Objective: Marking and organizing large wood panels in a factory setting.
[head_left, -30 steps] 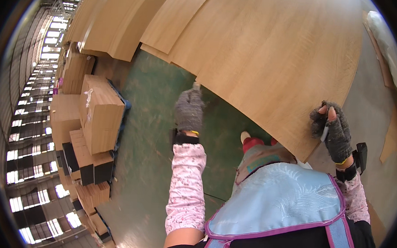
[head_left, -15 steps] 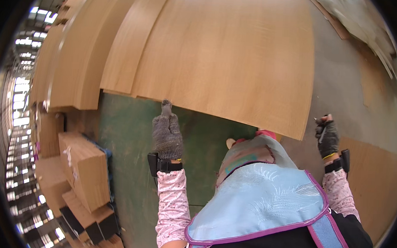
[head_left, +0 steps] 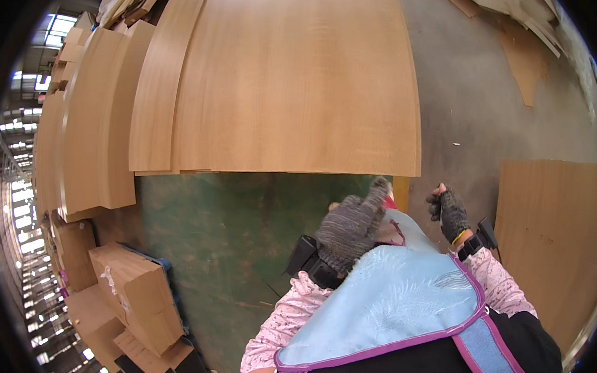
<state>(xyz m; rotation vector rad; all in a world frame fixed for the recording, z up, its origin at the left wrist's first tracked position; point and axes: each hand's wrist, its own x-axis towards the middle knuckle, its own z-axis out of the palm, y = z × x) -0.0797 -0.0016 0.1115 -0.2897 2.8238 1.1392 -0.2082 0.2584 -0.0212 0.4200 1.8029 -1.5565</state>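
Note:
My left hand (head_left: pixel 351 230), in a grey knit glove, is just off the near edge of a large wood-grain panel (head_left: pixel 297 85), close to its right corner. Its forefinger is stretched out and points at that edge; I cannot tell whether it touches. Right of the corner, apart from the panel, my right hand (head_left: pixel 449 213) wears a grey glove with bare fingertips. Its fingers are curled together, and whatever they may hold is too small to make out. A narrower wood-grain strip (head_left: pixel 158 91) lies along the panel's left side.
Tall stacked wood-coloured boards (head_left: pixel 89 115) stand at the left. Below them are cardboard boxes (head_left: pixel 137 293). A brown sheet (head_left: pixel 549 233) lies at the right on the grey floor (head_left: pixel 464 114). Plastic wrapping (head_left: pixel 517 15) is heaped at the far right. Green surface (head_left: pixel 228 243) shows in front of the panel.
My left hand has moved right along the panel's near edge, toward its right corner. My right hand has shifted left and slightly down. The view has turned, so the panel appears farther left.

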